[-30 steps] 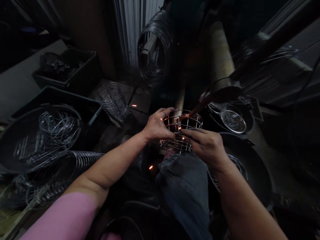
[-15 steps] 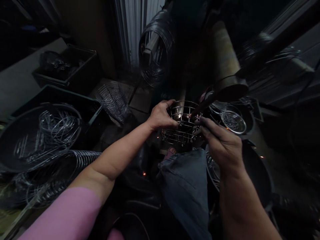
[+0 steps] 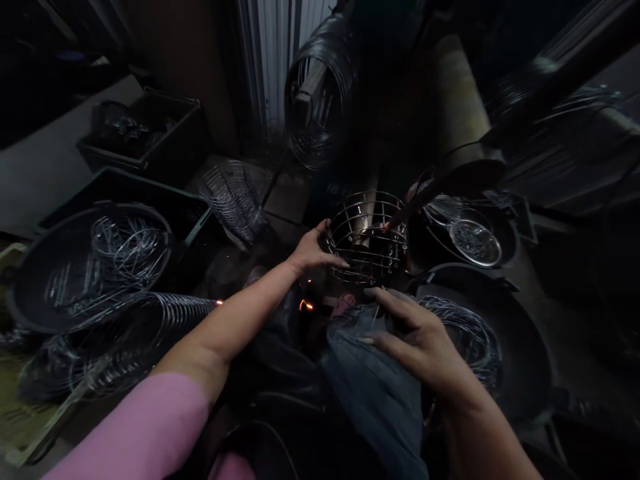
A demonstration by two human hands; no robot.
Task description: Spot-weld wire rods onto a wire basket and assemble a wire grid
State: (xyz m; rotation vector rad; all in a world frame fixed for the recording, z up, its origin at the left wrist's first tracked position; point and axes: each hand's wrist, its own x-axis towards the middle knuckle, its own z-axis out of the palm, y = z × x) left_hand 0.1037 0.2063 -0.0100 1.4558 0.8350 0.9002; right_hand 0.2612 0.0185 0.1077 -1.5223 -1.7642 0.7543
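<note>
I hold the wire basket point(image 3: 369, 254), left hand point(image 3: 311, 253) loosely curved; right hand point(image 3: 426, 339) is apart, half open, grip unclear; round form is established; I cannot tell what remains.

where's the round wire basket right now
In the head view, the round wire basket is just right of centre, with the left hand at its left side and the right hand below it in the picture.

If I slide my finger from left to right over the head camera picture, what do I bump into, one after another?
Black basin on the left, leaning wire basket, left hand, round wire basket, shiny round dish.
</note>
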